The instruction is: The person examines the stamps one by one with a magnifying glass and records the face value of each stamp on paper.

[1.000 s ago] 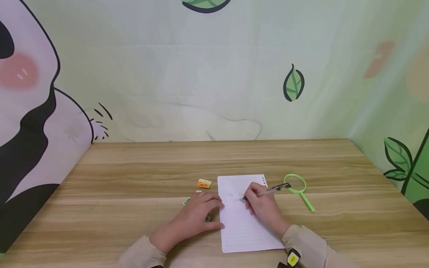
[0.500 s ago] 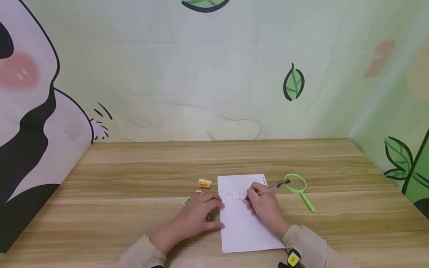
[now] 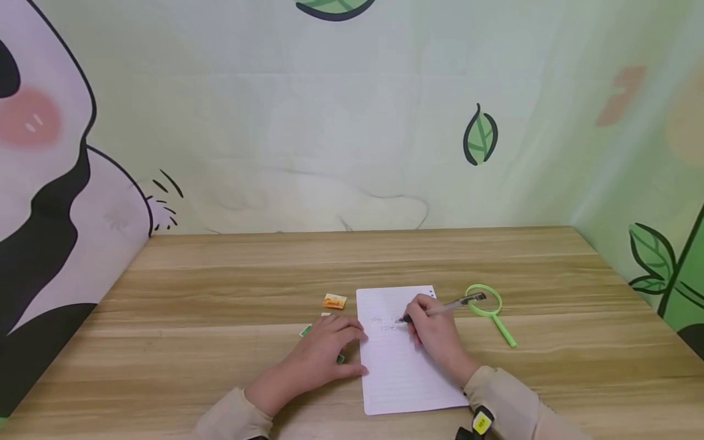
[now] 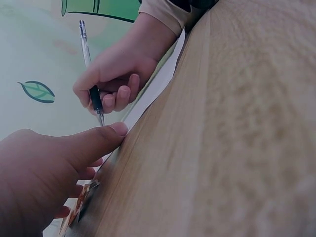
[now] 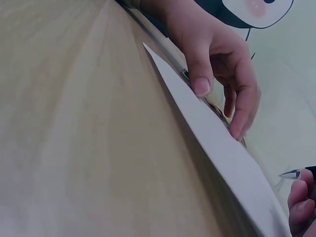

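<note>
A pen [image 3: 452, 306] with a clear barrel and dark grip is pinched in my right hand [image 3: 437, 338]. Its tip is at the handwriting on a lined white sheet [image 3: 398, 382]. In the left wrist view the pen [image 4: 86, 49] leans with its metal point downward. My left hand [image 3: 321, 351] lies beside the sheet's left edge, fingers spread, with the thumb and fingertips on the margin. The right wrist view shows that thumb [image 5: 202, 86] at the paper's edge [image 5: 217, 148]. Small green-edged cards [image 3: 305, 330] lie partly hidden under the left hand.
A small orange card [image 3: 335, 300] lies beyond my left hand. To the right of the sheet rests a green magnifying glass [image 3: 505, 333]. The wooden table [image 3: 220, 275] ends at a backdrop [image 3: 330, 122] printed with a panda and leaves.
The pen's tip has moved from the end of the second written line up to the line above, and my right hand has shifted slightly up with it. The left hand stays in place.
</note>
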Motion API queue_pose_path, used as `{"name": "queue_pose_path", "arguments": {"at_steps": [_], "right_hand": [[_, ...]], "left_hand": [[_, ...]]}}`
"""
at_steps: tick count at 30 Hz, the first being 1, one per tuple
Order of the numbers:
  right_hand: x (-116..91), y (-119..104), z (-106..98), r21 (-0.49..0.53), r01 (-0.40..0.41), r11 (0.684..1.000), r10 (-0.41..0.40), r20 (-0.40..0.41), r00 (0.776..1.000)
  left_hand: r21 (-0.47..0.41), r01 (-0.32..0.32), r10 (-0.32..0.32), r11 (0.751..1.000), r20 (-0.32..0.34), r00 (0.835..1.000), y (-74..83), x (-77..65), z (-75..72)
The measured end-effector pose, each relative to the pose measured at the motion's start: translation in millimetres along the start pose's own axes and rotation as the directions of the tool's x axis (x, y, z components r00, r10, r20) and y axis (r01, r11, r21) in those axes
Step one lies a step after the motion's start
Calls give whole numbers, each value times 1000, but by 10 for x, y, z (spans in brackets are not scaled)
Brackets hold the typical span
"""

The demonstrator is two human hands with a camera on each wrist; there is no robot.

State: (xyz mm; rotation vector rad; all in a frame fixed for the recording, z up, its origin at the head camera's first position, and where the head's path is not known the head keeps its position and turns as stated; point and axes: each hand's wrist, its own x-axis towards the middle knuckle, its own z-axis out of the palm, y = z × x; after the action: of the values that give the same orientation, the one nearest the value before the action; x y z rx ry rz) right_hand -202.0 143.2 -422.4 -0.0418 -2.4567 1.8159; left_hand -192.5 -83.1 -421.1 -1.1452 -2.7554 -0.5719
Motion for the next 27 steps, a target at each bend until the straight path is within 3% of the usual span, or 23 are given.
{"name": "queue_pose_path", "arguments": {"at_steps": [9,17,27], "right_hand": [[48,-51,-129,-85,26,996,-21,63,998],[58,-98,-236,-148,62,987,-37,169,985],[73,-252,-374,-246,-31,969,78,184,980]], "left_hand": [[-8,4,-4,1000,8,1000,7,3,-4],[-7,1,-1,1000,-3,1000,3,3,-7],[-5,2,-2,1000,-2,1000,-10,-5,4]]}}
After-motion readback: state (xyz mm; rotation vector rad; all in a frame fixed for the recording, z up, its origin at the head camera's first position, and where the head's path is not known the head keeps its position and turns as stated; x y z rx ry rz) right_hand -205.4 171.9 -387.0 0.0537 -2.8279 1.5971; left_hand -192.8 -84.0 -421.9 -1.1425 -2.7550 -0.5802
